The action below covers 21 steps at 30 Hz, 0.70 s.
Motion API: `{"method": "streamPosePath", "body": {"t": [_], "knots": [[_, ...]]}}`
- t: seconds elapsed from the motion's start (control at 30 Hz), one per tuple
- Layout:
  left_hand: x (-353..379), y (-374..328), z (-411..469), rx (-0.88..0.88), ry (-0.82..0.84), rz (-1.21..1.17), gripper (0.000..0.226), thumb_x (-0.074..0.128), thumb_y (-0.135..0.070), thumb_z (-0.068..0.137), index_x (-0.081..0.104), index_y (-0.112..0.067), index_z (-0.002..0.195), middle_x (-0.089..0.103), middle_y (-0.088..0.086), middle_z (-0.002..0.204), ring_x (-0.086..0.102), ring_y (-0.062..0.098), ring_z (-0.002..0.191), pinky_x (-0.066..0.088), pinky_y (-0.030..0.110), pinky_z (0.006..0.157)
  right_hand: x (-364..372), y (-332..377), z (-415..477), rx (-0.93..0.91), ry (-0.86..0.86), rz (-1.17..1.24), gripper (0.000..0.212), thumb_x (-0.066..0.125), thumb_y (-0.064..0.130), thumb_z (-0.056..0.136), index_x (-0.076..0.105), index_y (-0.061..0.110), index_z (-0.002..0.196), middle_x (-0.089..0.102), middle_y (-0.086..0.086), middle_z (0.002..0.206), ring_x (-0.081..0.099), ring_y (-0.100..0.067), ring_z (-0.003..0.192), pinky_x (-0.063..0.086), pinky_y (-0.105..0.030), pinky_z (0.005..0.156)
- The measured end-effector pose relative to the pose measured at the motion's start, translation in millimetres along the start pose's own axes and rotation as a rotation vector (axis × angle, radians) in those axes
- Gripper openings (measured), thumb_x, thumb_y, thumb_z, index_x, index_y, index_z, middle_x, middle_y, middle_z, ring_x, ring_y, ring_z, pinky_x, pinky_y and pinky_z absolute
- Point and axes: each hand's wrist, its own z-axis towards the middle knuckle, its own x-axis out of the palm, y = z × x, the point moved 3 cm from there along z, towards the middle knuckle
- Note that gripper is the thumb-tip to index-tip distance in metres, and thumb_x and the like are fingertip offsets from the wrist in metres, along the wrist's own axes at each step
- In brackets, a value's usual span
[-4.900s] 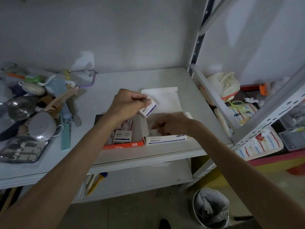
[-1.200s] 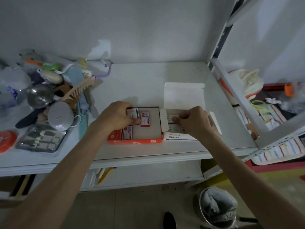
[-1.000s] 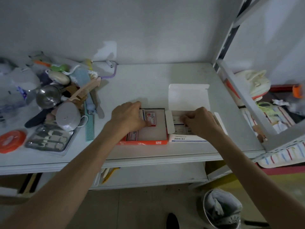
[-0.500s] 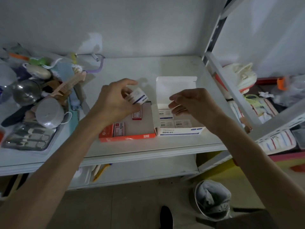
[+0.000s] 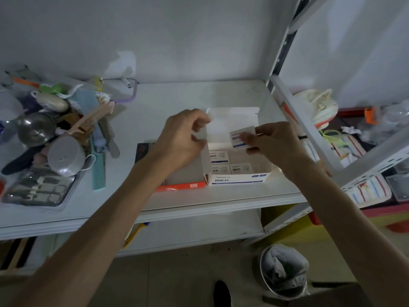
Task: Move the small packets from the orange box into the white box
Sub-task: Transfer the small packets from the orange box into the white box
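The orange box [image 5: 186, 185] lies on the white shelf, mostly hidden under my left forearm. Touching its right side stands the white box [image 5: 239, 180] with its lid folded up at the back; three small white packets [image 5: 218, 156] lie inside it. My right hand [image 5: 274, 144] holds one small white packet [image 5: 240, 138] with a blue stripe in its fingertips, above the white box. My left hand [image 5: 181, 138] hovers over the orange box with fingers curled and apart, holding nothing. The orange box's contents are hidden.
Clutter fills the shelf's left side: a pink comb [image 5: 88, 122], a teal comb [image 5: 98, 167], a metal ladle [image 5: 35, 131], a white cup [image 5: 65, 156], a manicure set [image 5: 37, 191]. A metal rack post [image 5: 307, 127] slants at the right. A lined bin [image 5: 283, 269] stands on the floor below.
The packet that my left hand lifted from the orange box has passed to my right hand, which now holds it above the white box. My left hand is now empty.
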Motion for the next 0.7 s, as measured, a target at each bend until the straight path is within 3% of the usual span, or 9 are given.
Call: {"method": "streamPosePath", "body": {"t": [0.1,0.17,0.23,0.3,0.37,0.47,0.57,0.7], "knots": [[-9,34,-2,-0.257,0.005,0.092,0.029,0.063,0.0,0.077,0.067,-0.015,0.102,0.068,0.004,0.098,0.061,0.014,0.083,0.052,0.029,0.078,-3,-3,-1,-0.021,-0.127,-0.206,0.023,0.076,0.036,0.076,0.077,0.014,0.082,0.076,-0.007,0.073,0.071,-0.022,0.067,0.058,-0.032,0.058],[-12,53,-5,-0.445,0.093,0.169,0.029,0.059,-0.008,0.082,0.067,-0.015,0.109,0.067,0.009,0.111,0.062,0.02,0.095,0.047,0.028,0.081,3,0,-4,-0.06,-0.157,-0.303,0.026,0.075,0.036,0.076,0.077,0.01,0.081,0.074,-0.007,0.074,0.065,-0.017,0.059,0.046,-0.024,0.043],[-11,63,-9,-0.541,0.174,0.246,0.026,0.057,-0.016,0.085,0.067,-0.012,0.109,0.065,0.014,0.116,0.062,0.029,0.103,0.046,0.031,0.087,9,2,-4,-0.074,-0.161,-0.329,0.028,0.074,0.031,0.077,0.074,0.003,0.077,0.073,-0.01,0.073,0.063,-0.018,0.056,0.046,-0.025,0.038],[-8,66,-14,-0.573,0.247,0.294,0.012,0.061,-0.021,0.084,0.064,-0.012,0.09,0.067,0.012,0.101,0.062,0.028,0.089,0.047,0.03,0.08,12,4,-4,-0.076,-0.16,-0.326,0.03,0.075,0.026,0.077,0.069,-0.004,0.077,0.072,-0.015,0.075,0.066,-0.027,0.061,0.056,-0.034,0.045],[-3,65,-17,-0.583,0.309,0.29,0.016,0.069,-0.025,0.08,0.062,-0.011,0.082,0.064,0.006,0.084,0.058,0.022,0.072,0.043,0.025,0.064,12,8,-6,-0.095,-0.173,-0.354,0.032,0.074,0.022,0.077,0.065,-0.009,0.08,0.072,-0.021,0.078,0.068,-0.036,0.068,0.058,-0.047,0.055],[4,62,-19,-0.591,0.321,0.233,0.025,0.071,-0.03,0.081,0.064,-0.007,0.09,0.062,0.004,0.083,0.053,0.014,0.066,0.035,0.024,0.05,13,7,-7,-0.121,-0.164,-0.401,0.029,0.07,0.018,0.078,0.062,-0.01,0.078,0.071,-0.024,0.078,0.067,-0.039,0.068,0.057,-0.051,0.057],[8,60,-17,-0.576,0.282,0.222,0.034,0.067,-0.031,0.083,0.068,-0.005,0.105,0.069,0.013,0.101,0.058,0.021,0.077,0.042,0.026,0.062,20,-2,-3,-0.099,-0.143,-0.451,0.025,0.065,0.019,0.082,0.062,-0.005,0.076,0.07,-0.02,0.077,0.066,-0.037,0.065,0.059,-0.047,0.056],[12,59,-19,-0.56,0.23,0.227,0.055,0.075,-0.043,0.074,0.065,-0.01,0.117,0.069,0.011,0.114,0.064,0.027,0.098,0.043,0.029,0.072,35,-18,0,-0.051,-0.14,-0.427,0.021,0.06,0.023,0.085,0.063,0.002,0.082,0.068,-0.016,0.086,0.066,-0.037,0.07,0.06,-0.045,0.06]]}}
